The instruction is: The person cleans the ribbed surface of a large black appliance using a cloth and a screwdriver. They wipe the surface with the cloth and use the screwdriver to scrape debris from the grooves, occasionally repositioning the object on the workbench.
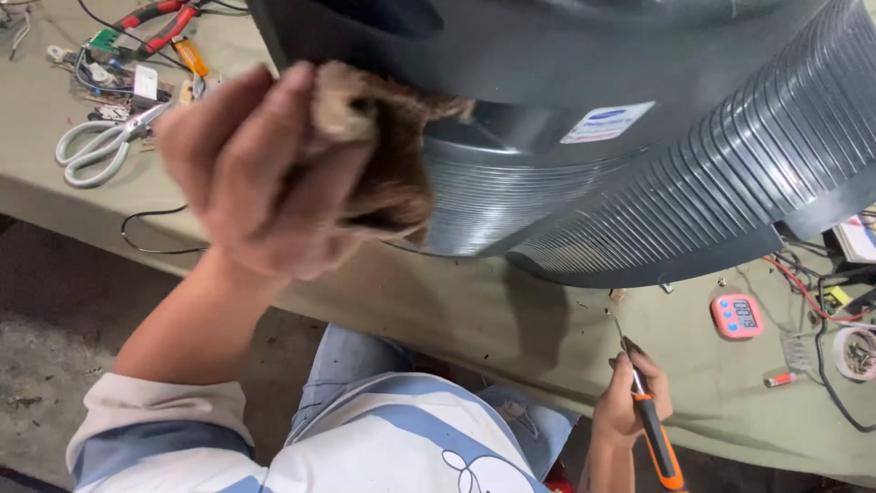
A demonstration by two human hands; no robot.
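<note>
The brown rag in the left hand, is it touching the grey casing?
Touching: the head view shows the brown rag in the left hand pressed against the grey casing.

Your left hand (251, 173) grips a fuzzy brown cloth (383, 155) against the glossy, ribbed grey plastic casing (693, 173). The table (511, 329) wears matt olive fabric; your screwdriver (652, 424) has a smooth orange-and-black handle.

Light was even and moderately bright, falling from above. The grey ribbed housing (730, 164) cast a soft shadow onto the table cloth (511, 319) below it, and a pale sheen showed beside the left hand (255, 173), which was motion-blurred. The right hand (630, 402) stayed sharper. Edges bowed slightly.
</note>
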